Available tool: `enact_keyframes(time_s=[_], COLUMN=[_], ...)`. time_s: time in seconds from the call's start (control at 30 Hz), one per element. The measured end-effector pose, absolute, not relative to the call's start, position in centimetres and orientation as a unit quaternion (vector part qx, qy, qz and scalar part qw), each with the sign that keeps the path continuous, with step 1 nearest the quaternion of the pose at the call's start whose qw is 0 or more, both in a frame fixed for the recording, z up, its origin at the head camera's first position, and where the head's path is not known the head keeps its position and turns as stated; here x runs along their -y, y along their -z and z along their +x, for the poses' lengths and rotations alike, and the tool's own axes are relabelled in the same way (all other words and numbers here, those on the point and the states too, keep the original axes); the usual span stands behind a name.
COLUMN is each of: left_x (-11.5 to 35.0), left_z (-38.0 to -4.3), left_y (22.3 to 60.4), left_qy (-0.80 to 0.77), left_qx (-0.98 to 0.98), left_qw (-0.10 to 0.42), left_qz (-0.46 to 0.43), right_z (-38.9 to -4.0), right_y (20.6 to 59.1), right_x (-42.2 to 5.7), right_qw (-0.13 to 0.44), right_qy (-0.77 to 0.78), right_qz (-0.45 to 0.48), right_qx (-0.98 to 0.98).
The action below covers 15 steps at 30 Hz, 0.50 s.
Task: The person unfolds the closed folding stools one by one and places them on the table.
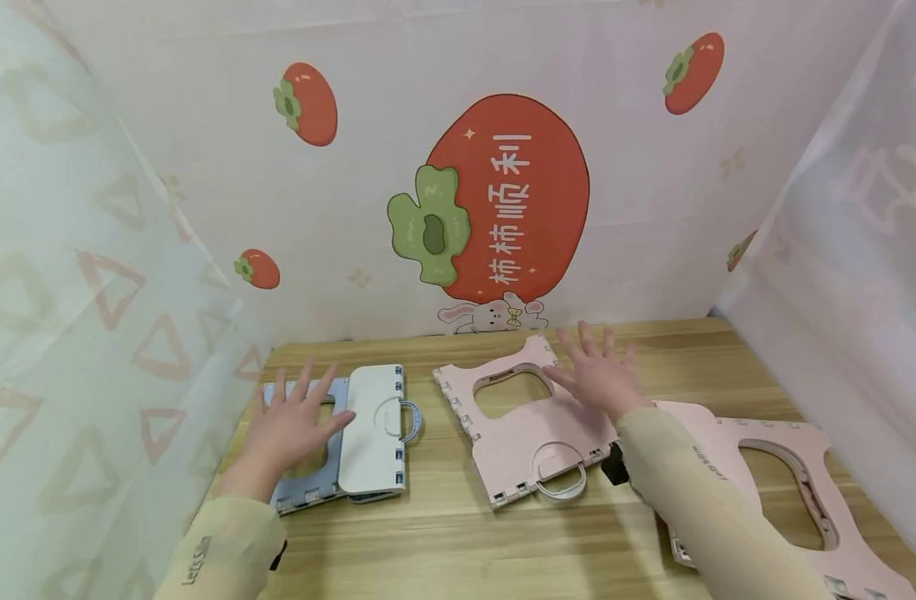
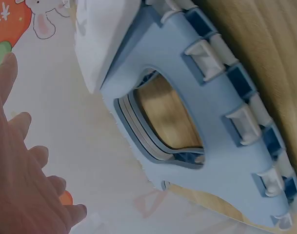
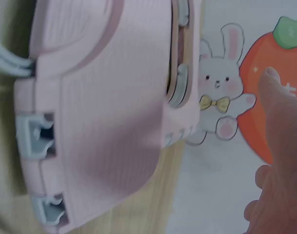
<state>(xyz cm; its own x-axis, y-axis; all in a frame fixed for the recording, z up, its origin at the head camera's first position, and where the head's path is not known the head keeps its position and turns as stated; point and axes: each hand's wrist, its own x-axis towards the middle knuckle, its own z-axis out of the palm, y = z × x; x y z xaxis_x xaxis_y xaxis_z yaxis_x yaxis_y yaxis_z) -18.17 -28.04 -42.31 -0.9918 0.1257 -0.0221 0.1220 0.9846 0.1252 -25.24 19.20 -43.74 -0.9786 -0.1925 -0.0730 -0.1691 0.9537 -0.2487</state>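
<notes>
My left hand [image 1: 292,425] is spread over a folded blue and white step stool [image 1: 373,433] on the left of the table. In the left wrist view, a gap shows between that hand's fingers and the blue side panel [image 2: 226,170] with its oval opening. My right hand [image 1: 600,375], fingers spread, is above the right side of a pink folding stool [image 1: 510,442] at the centre. The right wrist view shows that hand apart from the pink stool's ribbed panel [image 3: 109,112]. Neither hand holds anything.
Another pink folding stool [image 1: 840,500] lies at the right, partly behind my right sleeve [image 1: 698,492]. All of them are on a wood-grain table [image 1: 427,550]. A cloth backdrop [image 1: 225,108] with printed persimmons encloses the back and sides.
</notes>
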Motion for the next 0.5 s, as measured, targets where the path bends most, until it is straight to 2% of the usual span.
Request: enact_keyframes(time_s=[0.5], left_x=[30.5], left_z=[-13.1], left_y=[44.9], left_qy=[-0.045], left_qx=[-0.990], left_qw=[0.033], left_qz=[0.131], right_z=[-24.6], right_y=[41.7], right_x=[-12.9], right_qw=[0.067], right_qy=[0.198], right_qz=[-0.146], right_qx=[-0.967])
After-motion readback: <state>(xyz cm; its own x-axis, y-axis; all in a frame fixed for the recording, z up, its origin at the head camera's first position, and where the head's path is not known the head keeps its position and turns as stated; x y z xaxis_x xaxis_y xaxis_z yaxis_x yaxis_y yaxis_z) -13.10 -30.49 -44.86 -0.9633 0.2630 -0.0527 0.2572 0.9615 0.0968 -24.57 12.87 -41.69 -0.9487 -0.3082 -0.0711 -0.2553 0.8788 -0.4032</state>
